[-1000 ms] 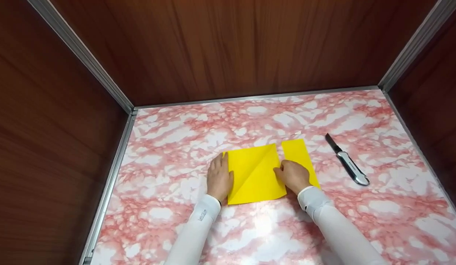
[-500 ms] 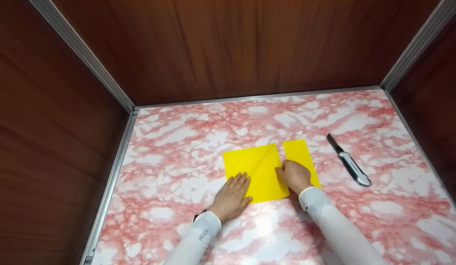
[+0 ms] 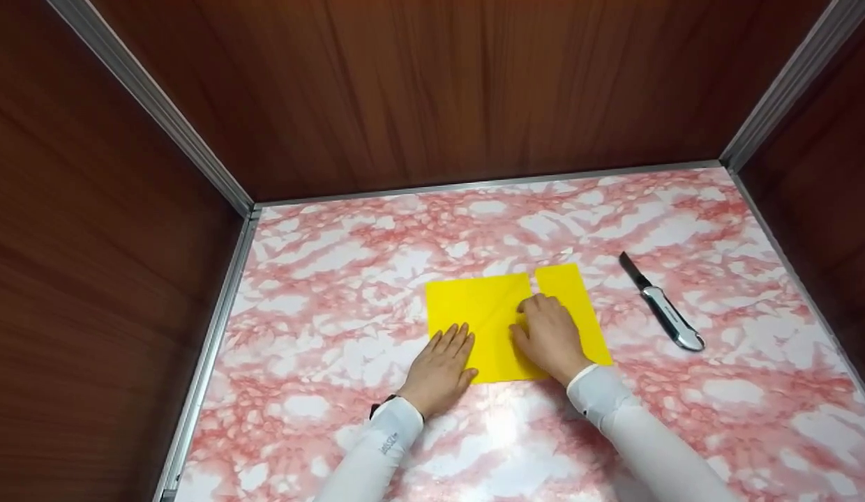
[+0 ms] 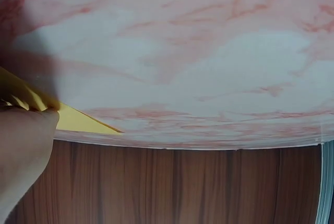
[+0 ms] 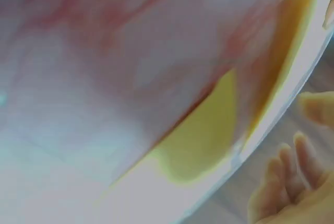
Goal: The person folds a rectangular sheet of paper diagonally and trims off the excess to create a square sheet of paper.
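A yellow sheet of paper [image 3: 474, 300] lies on the table, a faint diagonal crease running across it. My left hand [image 3: 439, 369] rests flat on its lower left part, fingers straight and slightly spread. Over the sheet's right edge is my right hand [image 3: 550, 338], thumb apart from the loosely bent fingers and nothing pinched between them. In the right wrist view those fingers [image 5: 300, 156] stand apart as well. A narrower yellow paper strip [image 3: 561, 286] lies just right of the sheet, partly covered by the right hand.
A utility knife [image 3: 673, 321] with its blade out lies to the right of the strip, blade pointing away. The red-and-white marbled table [image 3: 335, 279] is bordered by metal edging and dark wood panels [image 3: 432, 90] at the back and both sides.
My left hand has moved from the sheet's left edge down onto its lower left part. The right hand has let go of the right edge and loosened its fingers; the sheet lies flatter.
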A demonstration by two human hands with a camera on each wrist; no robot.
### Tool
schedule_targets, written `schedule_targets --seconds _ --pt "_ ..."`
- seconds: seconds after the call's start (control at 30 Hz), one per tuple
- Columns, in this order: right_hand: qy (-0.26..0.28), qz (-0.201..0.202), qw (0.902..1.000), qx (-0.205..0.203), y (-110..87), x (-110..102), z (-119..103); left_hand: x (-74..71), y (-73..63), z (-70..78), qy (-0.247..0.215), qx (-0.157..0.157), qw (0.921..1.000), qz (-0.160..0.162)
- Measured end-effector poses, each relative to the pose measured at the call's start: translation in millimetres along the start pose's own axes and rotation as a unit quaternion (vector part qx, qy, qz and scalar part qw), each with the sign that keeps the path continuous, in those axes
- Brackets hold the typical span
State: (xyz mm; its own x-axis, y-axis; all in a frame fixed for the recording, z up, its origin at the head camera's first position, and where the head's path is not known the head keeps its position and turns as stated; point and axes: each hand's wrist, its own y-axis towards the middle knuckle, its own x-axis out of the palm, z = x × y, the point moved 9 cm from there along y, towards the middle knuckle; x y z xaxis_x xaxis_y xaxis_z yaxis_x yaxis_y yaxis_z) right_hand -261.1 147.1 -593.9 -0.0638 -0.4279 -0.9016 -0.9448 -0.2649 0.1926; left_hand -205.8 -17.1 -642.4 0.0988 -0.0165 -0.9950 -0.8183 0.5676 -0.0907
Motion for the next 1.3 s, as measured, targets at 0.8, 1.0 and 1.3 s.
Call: schedule_targets --seconds 0.8,1.0,1.3 --pt "-0.077 -0.192 0.9772 -0.048 3.7 39 -16 4.1 -6.5 2.0 -0.036 0.005 0.9993 -0.005" --pt "-0.07 -0.189 0.9795 0.0 24.6 36 3 4.1 -7.0 0.9 -0.039 0.005 0.9992 -0.007" --pt "-0.074 -0.203 0.9762 0.017 29.7 40 6 4.2 -21.6 -3.2 -0.039 0.01 0.9991 -0.013"
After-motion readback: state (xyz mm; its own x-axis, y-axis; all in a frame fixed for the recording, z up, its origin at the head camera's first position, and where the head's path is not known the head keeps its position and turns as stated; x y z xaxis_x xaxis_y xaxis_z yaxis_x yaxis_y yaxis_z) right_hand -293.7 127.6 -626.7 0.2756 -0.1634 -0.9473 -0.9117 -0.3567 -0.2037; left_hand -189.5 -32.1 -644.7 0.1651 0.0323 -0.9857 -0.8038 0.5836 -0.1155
